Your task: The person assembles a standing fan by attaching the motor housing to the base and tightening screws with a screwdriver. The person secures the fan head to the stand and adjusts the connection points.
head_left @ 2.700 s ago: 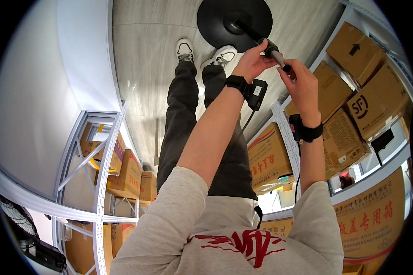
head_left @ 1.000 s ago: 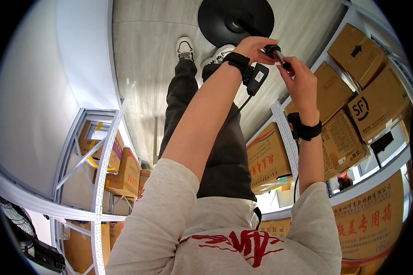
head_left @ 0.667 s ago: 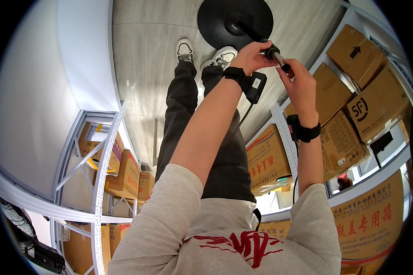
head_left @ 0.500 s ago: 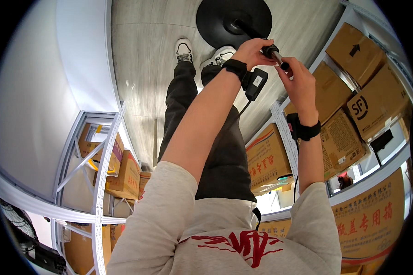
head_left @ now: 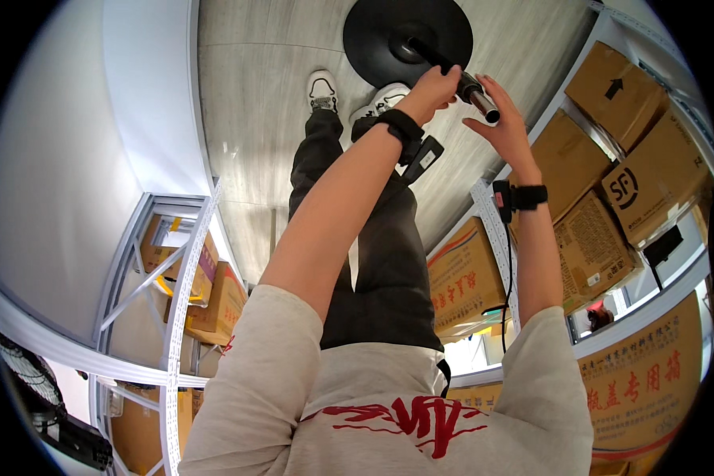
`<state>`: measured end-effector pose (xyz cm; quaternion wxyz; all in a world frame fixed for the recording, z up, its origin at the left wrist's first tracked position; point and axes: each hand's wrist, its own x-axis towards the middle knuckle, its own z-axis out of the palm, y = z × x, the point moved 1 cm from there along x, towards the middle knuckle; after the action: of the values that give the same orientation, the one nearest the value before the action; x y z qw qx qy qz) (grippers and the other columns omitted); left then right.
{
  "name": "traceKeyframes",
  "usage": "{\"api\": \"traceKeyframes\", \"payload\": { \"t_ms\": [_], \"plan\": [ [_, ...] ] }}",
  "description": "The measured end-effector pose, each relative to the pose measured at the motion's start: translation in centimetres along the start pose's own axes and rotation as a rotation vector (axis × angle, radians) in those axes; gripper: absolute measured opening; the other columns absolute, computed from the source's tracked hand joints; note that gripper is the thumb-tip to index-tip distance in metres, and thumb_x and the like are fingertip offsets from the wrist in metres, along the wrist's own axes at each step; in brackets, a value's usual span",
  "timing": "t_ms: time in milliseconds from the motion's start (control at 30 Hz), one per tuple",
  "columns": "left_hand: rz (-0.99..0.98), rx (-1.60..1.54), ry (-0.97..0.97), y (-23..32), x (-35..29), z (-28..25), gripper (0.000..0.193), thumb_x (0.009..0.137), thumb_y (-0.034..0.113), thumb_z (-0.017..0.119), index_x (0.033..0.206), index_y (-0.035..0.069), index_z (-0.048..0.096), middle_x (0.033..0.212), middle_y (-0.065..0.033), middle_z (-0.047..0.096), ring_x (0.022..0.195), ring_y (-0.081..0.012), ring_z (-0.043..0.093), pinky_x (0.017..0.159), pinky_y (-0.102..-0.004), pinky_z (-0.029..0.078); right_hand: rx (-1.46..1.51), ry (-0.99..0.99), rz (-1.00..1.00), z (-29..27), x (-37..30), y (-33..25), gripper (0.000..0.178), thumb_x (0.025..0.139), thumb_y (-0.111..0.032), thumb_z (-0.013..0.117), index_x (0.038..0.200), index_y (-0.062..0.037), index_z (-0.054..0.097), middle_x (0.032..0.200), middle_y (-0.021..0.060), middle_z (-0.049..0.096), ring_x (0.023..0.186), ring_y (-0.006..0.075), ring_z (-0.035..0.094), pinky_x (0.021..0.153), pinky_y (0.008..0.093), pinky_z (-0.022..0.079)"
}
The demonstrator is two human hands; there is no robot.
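A floor stand rises toward me from its round black base [head_left: 373, 41] on the floor. Its black pole [head_left: 427, 51] ends in a bright metal tube [head_left: 482, 103] with an open top. My left hand [head_left: 431, 92] is closed round the black pole just below the collar; some of its fingers are hidden. Beside the metal tube, my right hand [head_left: 508, 131] has thumb and fingers spread apart, the fingertips close behind the tube. Whether they touch it I cannot tell. Both wrists carry black straps with small boxes.
On the right, a metal shelf [head_left: 484, 198] holds several cardboard boxes [head_left: 573, 163]. Another shelf rack [head_left: 184, 297] with boxes stands at the left, below a white wall [head_left: 147, 95]. My shoes [head_left: 323, 89] are close to the base.
My right hand has opened from its pinch at the tube's end, baring more of the metal. My left hand has shifted slightly left and turned on the pole.
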<state>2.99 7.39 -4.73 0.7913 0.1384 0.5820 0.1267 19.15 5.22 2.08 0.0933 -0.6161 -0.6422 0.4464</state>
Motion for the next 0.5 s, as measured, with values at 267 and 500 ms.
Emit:
{"api": "traceKeyframes", "payload": {
  "t_ms": [267,500],
  "plan": [
    [0.472,0.294,0.084,-3.8,-0.8,-0.4,0.048,0.089,0.004,0.041,0.136,0.003,0.05,0.13,-0.0224,0.057,0.122,-0.0367,0.054,0.102,-0.0376,0.042,0.084,0.093,-0.165,3.3,2.0,3.1,0.058,0.077,-0.007,0.08,0.13,-0.0118,0.056,0.131,0.0093,0.06,0.115,0.0266,0.062,0.092,0.0349,0.053],
    [0.406,0.121,-0.029,-5.3,-1.3,0.3,0.063,0.083,-0.006,0.034,0.145,0.004,0.038,0.151,-0.0222,0.034,0.139,-0.0329,0.036,0.113,-0.0331,0.03,0.017,0.267,-0.11,4.6,1.3,2.3,0.052,0.078,-0.01,0.08,0.125,-0.0099,0.059,0.115,0.0119,0.068,0.1,0.027,0.069,0.084,0.0347,0.056]
  ]
}}
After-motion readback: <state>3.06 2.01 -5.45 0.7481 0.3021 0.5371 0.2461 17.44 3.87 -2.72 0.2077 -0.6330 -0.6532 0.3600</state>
